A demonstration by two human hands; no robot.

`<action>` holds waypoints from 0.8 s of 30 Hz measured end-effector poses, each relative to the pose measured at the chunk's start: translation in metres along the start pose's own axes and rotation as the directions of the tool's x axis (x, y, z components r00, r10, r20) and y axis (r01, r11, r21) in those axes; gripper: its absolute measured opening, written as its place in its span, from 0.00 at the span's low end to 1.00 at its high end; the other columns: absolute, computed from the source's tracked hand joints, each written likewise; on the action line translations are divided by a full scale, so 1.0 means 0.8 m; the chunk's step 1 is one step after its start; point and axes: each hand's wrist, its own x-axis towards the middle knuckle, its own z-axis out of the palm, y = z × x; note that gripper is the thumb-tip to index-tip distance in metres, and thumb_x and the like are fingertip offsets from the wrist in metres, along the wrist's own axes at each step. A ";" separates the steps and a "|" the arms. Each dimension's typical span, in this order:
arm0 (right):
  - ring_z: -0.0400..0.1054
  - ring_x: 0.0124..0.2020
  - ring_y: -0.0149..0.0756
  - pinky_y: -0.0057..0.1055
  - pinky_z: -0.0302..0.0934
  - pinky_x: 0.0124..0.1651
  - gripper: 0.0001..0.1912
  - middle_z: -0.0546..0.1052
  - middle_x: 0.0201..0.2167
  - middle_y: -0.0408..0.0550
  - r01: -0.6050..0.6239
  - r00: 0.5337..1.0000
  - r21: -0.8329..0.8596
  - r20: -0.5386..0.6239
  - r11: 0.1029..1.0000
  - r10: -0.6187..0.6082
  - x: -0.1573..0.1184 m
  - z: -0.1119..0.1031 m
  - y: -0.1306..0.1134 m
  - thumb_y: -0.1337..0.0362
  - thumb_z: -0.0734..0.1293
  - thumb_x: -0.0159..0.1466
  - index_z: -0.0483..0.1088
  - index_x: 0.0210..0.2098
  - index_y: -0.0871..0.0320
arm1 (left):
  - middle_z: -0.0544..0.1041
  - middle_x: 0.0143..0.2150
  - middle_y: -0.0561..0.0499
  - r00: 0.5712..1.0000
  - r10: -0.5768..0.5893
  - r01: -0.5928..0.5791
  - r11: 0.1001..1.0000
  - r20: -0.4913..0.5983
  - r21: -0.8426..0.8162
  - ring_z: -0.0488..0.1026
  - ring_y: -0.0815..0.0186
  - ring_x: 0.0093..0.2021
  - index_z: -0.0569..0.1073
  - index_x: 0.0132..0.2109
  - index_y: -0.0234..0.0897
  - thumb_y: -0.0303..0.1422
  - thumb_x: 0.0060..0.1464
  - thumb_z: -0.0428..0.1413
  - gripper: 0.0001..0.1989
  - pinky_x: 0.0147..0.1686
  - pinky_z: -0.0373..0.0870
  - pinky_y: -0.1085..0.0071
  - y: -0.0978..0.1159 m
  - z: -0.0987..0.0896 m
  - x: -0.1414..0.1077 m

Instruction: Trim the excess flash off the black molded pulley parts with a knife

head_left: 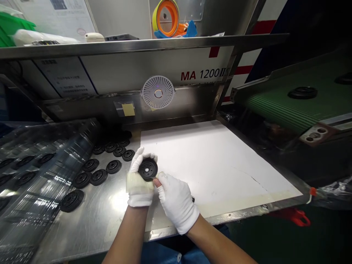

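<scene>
In a white glove, my left hand [139, 183] grips a black round plastic part [147, 169], shaped like a small wheel with a centre hole and a ring of small holes. Its face is turned up toward me. My right hand [176, 198], gloved too but with the thumb tip bare, is closed at the lower right rim of the part. A short dark end [193, 200] pokes out beside the right palm; it looks like the end of a slim tool, mostly hidden by the hand. Several similar black ridged parts [99, 177] lie on the metal table to the left.
A white sheet [220, 165] covers the table's middle and right. Clear plastic trays [49, 190] holding black parts stand at the left. Behind are a small round fan [158, 92] and a shelf [123, 44] with tape rolls [165, 18]. A green conveyor [286, 106] runs at the right.
</scene>
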 end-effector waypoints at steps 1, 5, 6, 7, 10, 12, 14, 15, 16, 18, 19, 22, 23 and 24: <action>0.65 0.31 0.34 0.29 0.48 0.33 0.10 0.72 0.31 0.39 0.006 1.000 0.001 -0.002 1.000 -0.006 0.001 -0.001 0.003 0.60 0.55 0.71 0.63 0.34 0.53 | 0.73 0.38 0.47 0.997 -0.063 0.062 0.998 0.037 0.010 0.72 0.61 0.42 0.72 0.48 0.35 0.28 0.51 0.55 0.15 0.46 0.69 0.59 0.002 -0.002 -0.001; 0.66 0.31 0.34 0.30 0.47 0.33 0.10 0.71 0.30 0.39 -0.024 0.999 -0.058 -0.023 0.998 0.023 0.004 -0.004 0.015 0.59 0.54 0.71 0.62 0.35 0.52 | 0.73 0.35 0.45 0.978 -0.184 0.183 0.983 0.094 0.011 0.72 0.60 0.37 0.72 0.47 0.31 0.28 0.48 0.53 0.16 0.41 0.71 0.58 0.008 -0.005 -0.005; 0.66 0.31 0.35 0.30 0.47 0.33 0.11 0.71 0.30 0.39 -0.040 0.999 -0.073 -0.023 0.997 0.038 0.004 -0.004 0.017 0.59 0.54 0.71 0.62 0.35 0.52 | 0.72 0.32 0.47 0.982 -0.169 0.170 0.985 0.087 -0.002 0.72 0.63 0.34 0.72 0.46 0.31 0.27 0.48 0.53 0.16 0.40 0.71 0.60 0.008 -0.005 -0.005; 0.66 0.31 0.35 0.30 0.47 0.32 0.11 0.71 0.30 0.39 -0.052 0.999 -0.081 -0.021 0.995 0.050 0.004 -0.004 0.018 0.59 0.54 0.72 0.63 0.36 0.52 | 0.71 0.30 0.48 0.985 -0.154 0.156 0.988 0.074 -0.019 0.71 0.65 0.32 0.72 0.45 0.31 0.26 0.48 0.53 0.15 0.39 0.71 0.62 0.007 -0.004 -0.004; 0.66 0.32 0.34 0.30 0.47 0.33 0.11 0.72 0.31 0.39 -0.055 0.998 -0.066 -0.009 0.996 0.055 0.002 -0.002 0.014 0.59 0.53 0.72 0.63 0.37 0.52 | 0.70 0.28 0.52 0.991 -0.134 0.134 0.989 -0.006 -0.061 0.69 0.68 0.29 0.72 0.42 0.34 0.27 0.48 0.56 0.11 0.36 0.71 0.66 0.001 0.002 0.001; 0.66 0.31 0.34 0.30 0.46 0.32 0.11 0.72 0.31 0.40 -0.051 0.999 -0.058 -0.014 0.997 0.050 -0.001 0.001 0.009 0.59 0.54 0.71 0.63 0.36 0.53 | 0.69 0.27 0.54 0.989 -0.137 0.131 0.988 -0.063 -0.084 0.68 0.70 0.28 0.72 0.38 0.35 0.26 0.48 0.58 0.08 0.35 0.71 0.68 -0.003 0.006 0.004; 0.65 0.31 0.35 0.30 0.46 0.32 0.11 0.72 0.30 0.40 -0.042 0.999 -0.053 -0.017 0.998 0.041 -0.003 0.004 0.003 0.60 0.54 0.71 0.63 0.35 0.53 | 0.68 0.26 0.55 0.988 -0.123 0.113 0.988 -0.093 -0.102 0.68 0.71 0.28 0.71 0.36 0.35 0.25 0.48 0.58 0.06 0.35 0.71 0.70 -0.005 0.009 0.006; 0.65 0.30 0.35 0.30 0.46 0.32 0.11 0.72 0.30 0.40 -0.039 0.999 -0.049 -0.018 0.998 0.038 -0.004 0.005 0.001 0.60 0.54 0.71 0.63 0.34 0.53 | 0.68 0.26 0.55 0.990 -0.103 0.092 0.990 -0.098 -0.111 0.68 0.72 0.28 0.71 0.36 0.36 0.24 0.48 0.58 0.07 0.36 0.71 0.70 -0.006 0.009 0.006; 0.65 0.30 0.35 0.30 0.46 0.32 0.11 0.72 0.29 0.40 -0.036 0.999 -0.047 -0.018 0.998 0.036 -0.004 0.006 0.001 0.60 0.54 0.71 0.62 0.34 0.54 | 0.69 0.27 0.55 0.992 -0.078 0.067 0.992 -0.099 -0.110 0.69 0.72 0.29 0.71 0.37 0.36 0.24 0.48 0.58 0.07 0.38 0.71 0.70 -0.006 0.008 0.006; 0.65 0.31 0.35 0.30 0.47 0.32 0.11 0.72 0.30 0.40 -0.025 0.999 -0.047 -0.022 0.999 0.024 -0.004 0.006 0.002 0.60 0.54 0.71 0.62 0.34 0.53 | 0.72 0.31 0.53 0.995 -0.070 0.065 0.995 -0.065 -0.071 0.72 0.68 0.34 0.72 0.41 0.36 0.26 0.49 0.57 0.09 0.42 0.71 0.66 -0.004 0.004 0.003; 0.66 0.31 0.35 0.30 0.47 0.33 0.10 0.72 0.30 0.40 -0.015 1.000 -0.045 -0.025 0.999 0.014 -0.003 0.006 0.005 0.60 0.55 0.71 0.63 0.35 0.53 | 0.73 0.34 0.50 0.994 -0.100 0.099 0.994 -0.031 -0.040 0.73 0.65 0.37 0.72 0.43 0.36 0.27 0.50 0.56 0.11 0.44 0.71 0.62 -0.003 0.002 0.002; 0.66 0.32 0.34 0.30 0.48 0.34 0.10 0.72 0.31 0.40 -0.008 0.999 -0.050 -0.040 0.999 0.006 -0.001 0.002 0.014 0.60 0.55 0.71 0.63 0.35 0.53 | 0.74 0.36 0.44 0.972 -0.225 0.223 0.974 0.063 0.037 0.73 0.57 0.40 0.73 0.44 0.32 0.30 0.49 0.54 0.13 0.43 0.71 0.54 0.002 -0.006 0.000; 0.66 0.32 0.34 0.30 0.48 0.34 0.10 0.72 0.31 0.40 -0.021 0.999 -0.060 -0.043 0.998 0.018 0.000 0.001 0.016 0.60 0.55 0.71 0.63 0.35 0.53 | 0.74 0.34 0.45 0.968 -0.240 0.238 0.971 0.070 0.033 0.73 0.58 0.38 0.73 0.43 0.31 0.29 0.49 0.54 0.13 0.43 0.71 0.54 0.003 -0.007 0.000; 0.66 0.32 0.34 0.30 0.48 0.33 0.10 0.72 0.30 0.40 -0.037 0.998 -0.073 -0.044 0.997 0.034 0.000 0.000 0.018 0.60 0.55 0.71 0.63 0.35 0.53 | 0.73 0.31 0.46 0.971 -0.230 0.229 0.973 0.061 0.019 0.73 0.61 0.35 0.73 0.42 0.31 0.28 0.48 0.54 0.12 0.42 0.71 0.57 0.003 -0.008 0.001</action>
